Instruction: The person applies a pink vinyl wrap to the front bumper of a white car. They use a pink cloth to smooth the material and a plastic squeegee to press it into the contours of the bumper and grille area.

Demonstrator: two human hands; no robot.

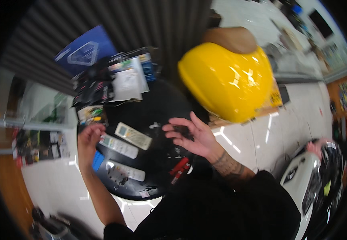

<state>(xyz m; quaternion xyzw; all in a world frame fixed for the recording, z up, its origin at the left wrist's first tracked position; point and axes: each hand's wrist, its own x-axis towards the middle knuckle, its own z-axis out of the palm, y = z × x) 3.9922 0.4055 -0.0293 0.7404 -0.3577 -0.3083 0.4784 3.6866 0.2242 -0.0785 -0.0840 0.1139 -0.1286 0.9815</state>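
My left hand is curled at the left of the black round tabletop, its fingertips close together beside a white remote; whatever they hold is unclear. My right hand has its fingers spread, with a dark patch among them too blurred to identify. A cream remote lies between my hands. Below are another white remote with small dark pieces over its left end, a blue object and red tool-like items.
A pile of papers and black packets and a blue sheet lie at the back. A large yellow shell stands at the back right, a brown padded piece behind it. A white-and-black scooter stands at the lower right.
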